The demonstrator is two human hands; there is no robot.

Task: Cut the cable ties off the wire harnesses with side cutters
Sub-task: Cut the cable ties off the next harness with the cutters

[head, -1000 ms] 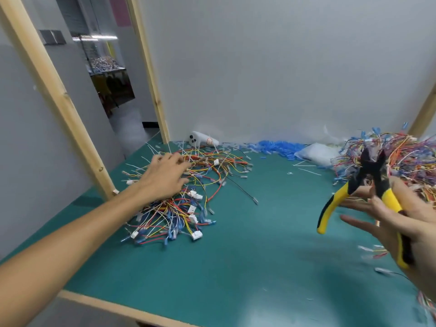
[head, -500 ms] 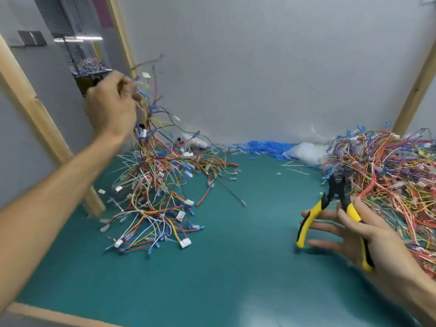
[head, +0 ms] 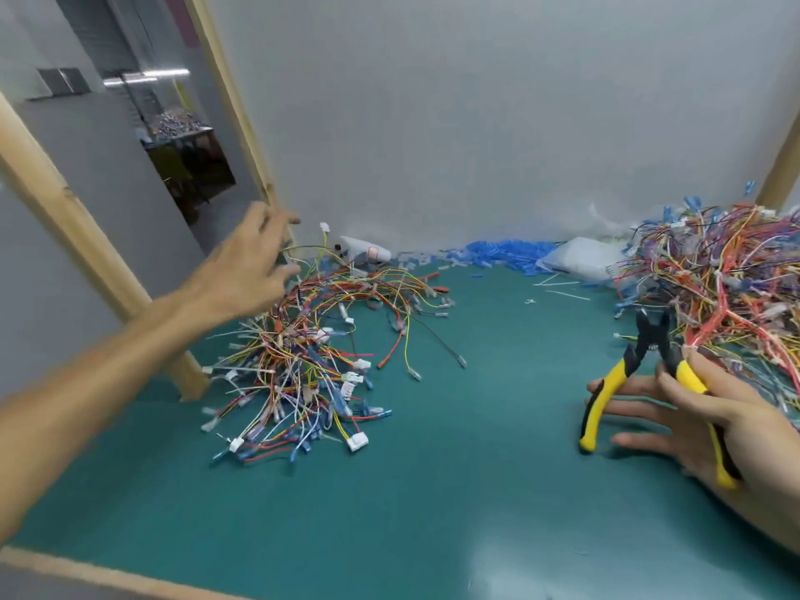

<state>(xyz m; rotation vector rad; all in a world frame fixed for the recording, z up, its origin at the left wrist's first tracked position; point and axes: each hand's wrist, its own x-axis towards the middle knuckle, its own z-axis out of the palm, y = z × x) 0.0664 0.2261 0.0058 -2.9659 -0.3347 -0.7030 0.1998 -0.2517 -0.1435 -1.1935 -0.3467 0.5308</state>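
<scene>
Wire harnesses [head: 311, 352] heaped on the mat [head: 476, 448] are being hovered over by the empty, spread left hand [head: 244, 275], side cutters [head: 649, 342] being gripped by the right hand [head: 710, 422]; one bundle's probably worth being isolated first.

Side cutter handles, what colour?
Yellow with black trim, on the side cutters held in the right hand. Head view, the only one.

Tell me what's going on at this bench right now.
A person is working through wire harnesses on a green table. The right hand holds yellow-handled side cutters upright, jaws apart, at the edge of the big tangled pile on the right. The left hand hovers open, holding nothing, over the smaller pile of loose wires on the left. No cut is being made at this instant.
</scene>
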